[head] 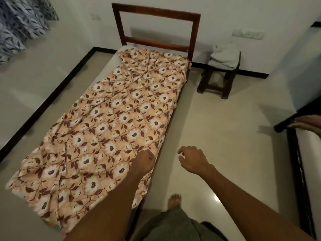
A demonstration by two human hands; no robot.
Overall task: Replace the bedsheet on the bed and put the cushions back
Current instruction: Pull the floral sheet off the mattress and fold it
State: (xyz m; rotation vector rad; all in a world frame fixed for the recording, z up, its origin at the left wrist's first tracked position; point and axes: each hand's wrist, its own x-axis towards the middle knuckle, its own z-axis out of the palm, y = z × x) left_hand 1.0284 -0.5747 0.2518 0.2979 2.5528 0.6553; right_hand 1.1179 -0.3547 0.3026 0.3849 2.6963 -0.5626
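A peach bedsheet with white flowers and brown leaves lies spread and wrinkled over the white mattress of a narrow wooden bed. It sits skewed, so a strip of mattress shows along the left side. My left hand is at the sheet's right edge with its back towards me and its fingers curled; whether it grips the cloth is hidden. My right hand hangs over the floor beside the bed, fingers loosely curled, holding nothing. No cushions lie on the bed.
A dark wooden headboard stands against the far wall. To its right a low wooden stool carries a folded pale grey bundle. Another person's hand rests on a second bed's dark frame at the right. A patterned curtain hangs top left.
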